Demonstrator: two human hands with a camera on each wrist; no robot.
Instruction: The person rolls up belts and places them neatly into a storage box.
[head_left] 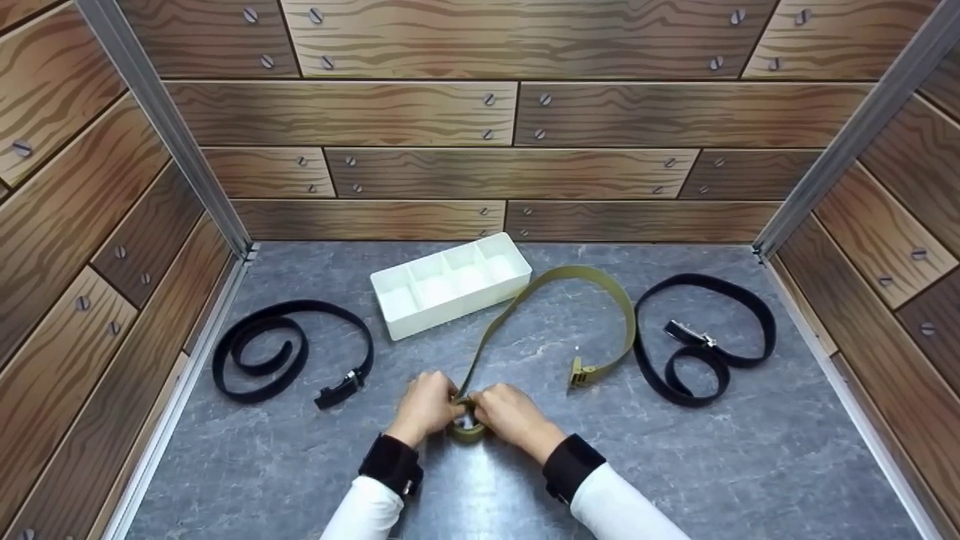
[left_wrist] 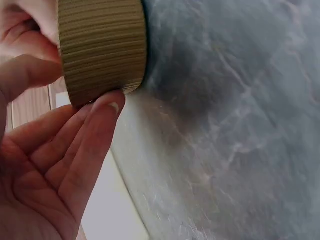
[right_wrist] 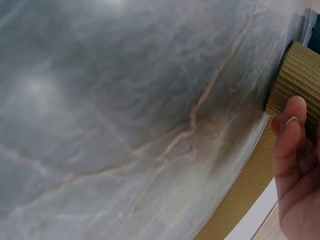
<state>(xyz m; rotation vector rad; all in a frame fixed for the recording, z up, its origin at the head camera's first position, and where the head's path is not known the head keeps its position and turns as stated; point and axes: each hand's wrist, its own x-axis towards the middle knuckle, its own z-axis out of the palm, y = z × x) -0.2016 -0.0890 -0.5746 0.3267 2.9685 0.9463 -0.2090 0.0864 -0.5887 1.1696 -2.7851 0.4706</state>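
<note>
"Where is the olive web belt (head_left: 585,274) held?"

"Its coil (head_left: 468,434) is pinched between the left hand (head_left: 427,409) and the right hand (head_left: 511,416), by both, maybe so it can't spring loose."

"How does it look?"

"Flat, with tiny ribs. A long bend is laid past both hands, its buckle (head_left: 578,373) to the right hand's right, perhaps so no tangles are made."

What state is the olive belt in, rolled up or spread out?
Partly rolled up. One end of the olive belt is wound into a coil, while a long unrolled length curves away to the buckle.
</note>
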